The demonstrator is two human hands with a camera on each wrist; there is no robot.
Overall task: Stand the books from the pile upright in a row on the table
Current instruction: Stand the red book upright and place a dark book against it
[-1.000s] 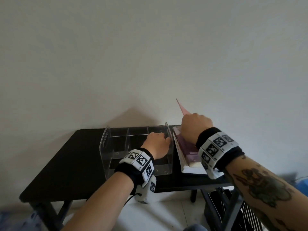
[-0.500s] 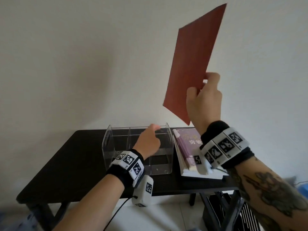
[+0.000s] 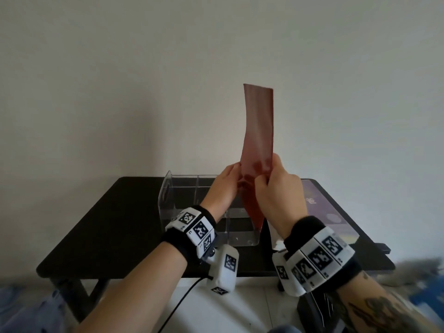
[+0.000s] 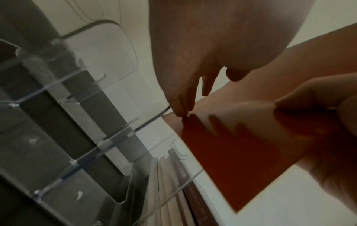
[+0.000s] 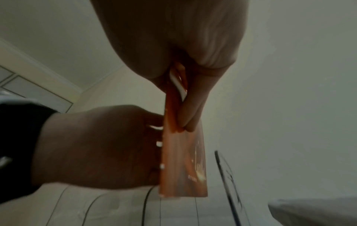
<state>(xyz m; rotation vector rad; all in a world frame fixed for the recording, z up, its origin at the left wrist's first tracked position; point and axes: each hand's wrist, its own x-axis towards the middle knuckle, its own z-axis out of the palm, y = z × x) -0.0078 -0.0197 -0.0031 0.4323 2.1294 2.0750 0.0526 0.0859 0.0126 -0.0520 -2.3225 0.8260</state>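
Observation:
A thin red book (image 3: 259, 131) stands upright in the air above the right end of a clear divided organizer (image 3: 182, 195) on the black table (image 3: 108, 224). My right hand (image 3: 266, 179) pinches the book low on its right edge; thumb and fingers clamp it in the right wrist view (image 5: 183, 107). My left hand (image 3: 234, 174) lies against its left face with straight fingers, whose tips (image 4: 181, 113) touch the cover (image 4: 231, 145). The pile of books (image 3: 319, 203), purple cover on top, lies flat to the right of the organizer, partly hidden by my right hand.
The organizer's compartments (image 4: 77, 137) hold nothing I can see. Left of it is bare black tabletop. A white wall stands close behind the table. The pile's page edges (image 4: 173, 191) lie against the organizer's right wall. A cable hangs below my left wrist.
My right hand lifted the red book off the pile, raised it high, then brought it down edge-on over the organizer. My left hand left the organizer's rim and came up against the book.

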